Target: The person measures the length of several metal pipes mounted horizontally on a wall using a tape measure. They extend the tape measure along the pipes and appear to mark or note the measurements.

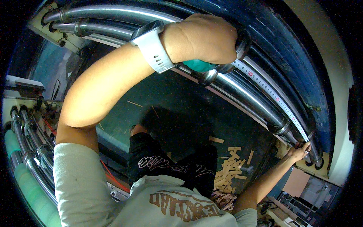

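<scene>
1. Polished steel rollers [242,94] run in a curve across the upper part of the view; they serve as the landmark here.
2. The left hand [202,38] is closed around a collar on one of these rollers, near their upper middle, and also grips a teal tape measure case [198,66] tucked under the palm.
3. A white watch [153,47] sits on that wrist.
4. A white measuring tape [272,94] stretches along the rollers from the left hand down to the right.
5. The right hand [299,152] pinches the far end of the tape against the rollers' lower right end, fingers closed on it.
6. The hands are well apart, one at each end of the tape.
7. Below the rollers lies a dark floor with a scatter of pale wooden strips [228,170].
8. More steel rollers [28,151] stand left of the person's shoulder.
</scene>
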Motion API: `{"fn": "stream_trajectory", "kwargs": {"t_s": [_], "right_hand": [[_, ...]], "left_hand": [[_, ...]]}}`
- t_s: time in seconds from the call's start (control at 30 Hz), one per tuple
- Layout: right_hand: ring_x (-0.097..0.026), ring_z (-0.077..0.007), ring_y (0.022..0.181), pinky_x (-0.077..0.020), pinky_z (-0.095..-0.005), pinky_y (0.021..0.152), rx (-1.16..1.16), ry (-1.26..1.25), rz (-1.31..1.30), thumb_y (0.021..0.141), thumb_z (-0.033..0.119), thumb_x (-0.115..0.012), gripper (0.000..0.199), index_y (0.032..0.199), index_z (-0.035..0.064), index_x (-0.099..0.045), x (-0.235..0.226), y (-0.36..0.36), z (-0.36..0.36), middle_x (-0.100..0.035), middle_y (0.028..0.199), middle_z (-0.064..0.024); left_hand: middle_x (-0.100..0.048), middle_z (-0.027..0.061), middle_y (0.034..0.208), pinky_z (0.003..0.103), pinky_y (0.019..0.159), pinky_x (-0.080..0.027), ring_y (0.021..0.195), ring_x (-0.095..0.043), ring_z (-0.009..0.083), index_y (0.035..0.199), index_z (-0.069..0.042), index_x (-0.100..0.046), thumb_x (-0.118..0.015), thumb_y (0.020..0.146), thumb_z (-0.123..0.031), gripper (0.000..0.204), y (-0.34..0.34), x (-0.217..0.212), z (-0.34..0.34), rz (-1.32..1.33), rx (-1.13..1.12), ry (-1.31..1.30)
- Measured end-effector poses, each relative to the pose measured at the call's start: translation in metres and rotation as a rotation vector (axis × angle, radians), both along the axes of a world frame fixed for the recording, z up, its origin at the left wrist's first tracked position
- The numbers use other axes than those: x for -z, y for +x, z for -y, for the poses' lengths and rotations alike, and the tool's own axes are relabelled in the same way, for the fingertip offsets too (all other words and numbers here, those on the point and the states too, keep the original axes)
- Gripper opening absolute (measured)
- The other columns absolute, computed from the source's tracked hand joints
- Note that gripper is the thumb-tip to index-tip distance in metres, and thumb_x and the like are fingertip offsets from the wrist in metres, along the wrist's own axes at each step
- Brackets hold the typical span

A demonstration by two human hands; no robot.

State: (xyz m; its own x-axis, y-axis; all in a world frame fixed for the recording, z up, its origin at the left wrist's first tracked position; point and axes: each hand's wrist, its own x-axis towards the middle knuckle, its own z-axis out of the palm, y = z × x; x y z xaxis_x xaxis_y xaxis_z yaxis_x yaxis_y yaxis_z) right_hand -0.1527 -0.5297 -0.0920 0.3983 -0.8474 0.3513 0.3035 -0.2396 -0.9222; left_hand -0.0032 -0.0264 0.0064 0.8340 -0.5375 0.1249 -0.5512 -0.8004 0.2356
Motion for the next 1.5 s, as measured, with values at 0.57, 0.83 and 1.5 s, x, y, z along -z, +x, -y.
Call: {"fn": "stream_trajectory", "kwargs": {"t_s": [0.57,0.83,1.5], "right_hand": [[-0.051,-0.0161,0.077,-0.0422,-0.032,0.068,0.049,0.19,-0.025,0.079,0.025,-0.063,0.021,0.089,0.0108,-0.051,0.0,-0.002,-0.001,-0.056,0.086,-0.0028],[-0.037,-0.0057,0.047,-0.0292,-0.0197,0.039,-0.026,0.442,0.06,0.08,0.029,-0.062,0.021,0.079,0.0146,-0.047,0.049,0.0,0.003,-0.042,0.061,0.0047],[-0.045,-0.0092,0.057,-0.036,-0.0231,0.049,-0.561,0.529,-0.631,0.084,0.023,-0.056,0.02,0.093,0.0049,-0.054,0.02,-0.079,0.025,-0.05,0.07,0.0004]], "left_hand": [[-0.061,0.0173,0.081,0.043,0.068,-0.047,0.075,-0.058,0.0356,0.085,-0.007,-0.064,-0.055,0.077,-0.031,0.027,-0.003,0.006,0.003,-0.039,-0.001,-0.008],[-0.061,0.0164,0.083,0.041,0.071,-0.045,0.08,-0.057,0.0335,0.086,-0.008,-0.066,-0.056,0.076,-0.035,0.031,0.014,0.037,0.029,-0.134,-0.144,0.107],[-0.057,0.0181,0.065,0.037,0.05,-0.042,0.058,-0.056,0.0331,0.072,-0.002,-0.061,-0.055,0.08,-0.029,0.029,-0.011,0.025,0.027,-0.098,0.016,0.022]]}}
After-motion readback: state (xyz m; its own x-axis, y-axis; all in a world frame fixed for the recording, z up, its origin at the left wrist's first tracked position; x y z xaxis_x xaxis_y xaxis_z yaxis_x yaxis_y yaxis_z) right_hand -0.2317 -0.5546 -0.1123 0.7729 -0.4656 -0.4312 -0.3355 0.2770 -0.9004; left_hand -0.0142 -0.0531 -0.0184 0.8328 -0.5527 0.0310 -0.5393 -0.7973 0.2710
